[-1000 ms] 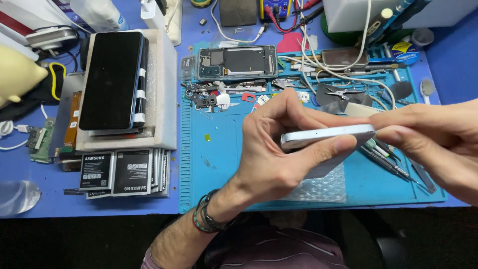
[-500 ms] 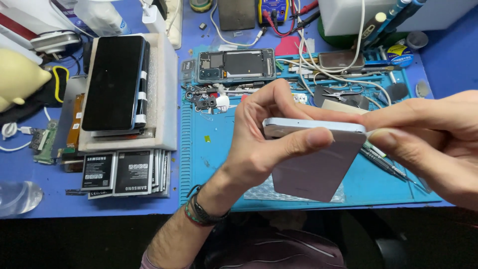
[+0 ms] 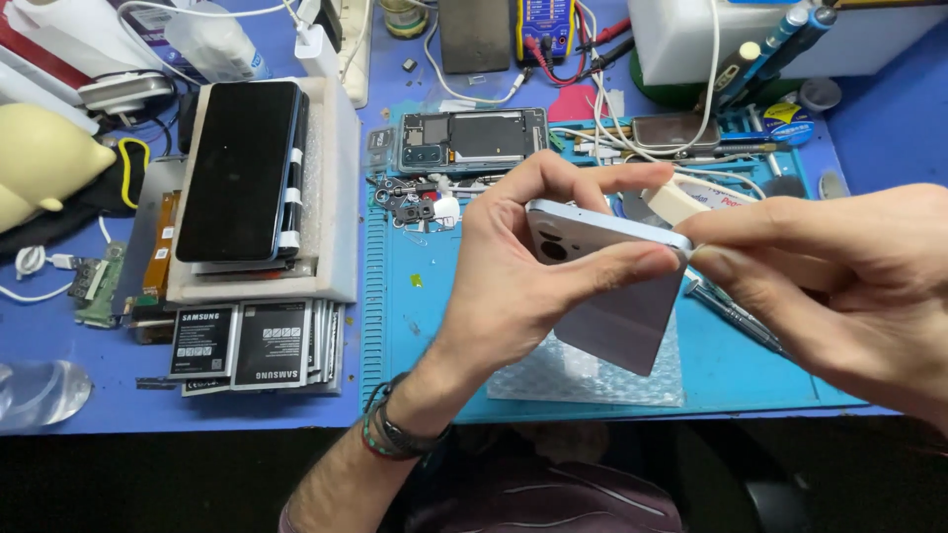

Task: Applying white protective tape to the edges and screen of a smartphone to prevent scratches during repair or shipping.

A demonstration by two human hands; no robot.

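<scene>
My left hand (image 3: 513, 266) grips a pale blue phone back cover (image 3: 617, 306) with a camera cutout, thumb along its near side and fingers over the top edge. My right hand (image 3: 839, 286) pinches the cover's right corner with thumb and forefinger. The cover is tilted, its back facing me, held above a blue work mat (image 3: 395, 336). Beneath it lies a piece of bubble wrap (image 3: 553, 380). An opened phone body (image 3: 472, 138) with exposed parts lies at the mat's far edge.
A stack of dark phone screens (image 3: 242, 173) rests on white foam at left, with several phone batteries (image 3: 257, 345) in front. Small screws and parts (image 3: 415, 202) lie on the mat. Screwdrivers (image 3: 736, 316), cables and a white box (image 3: 691, 39) crowd the right.
The cover has tipped from edge-on to tilted, showing more of its back and camera cutout. Both hands stayed on it and shifted slightly left.
</scene>
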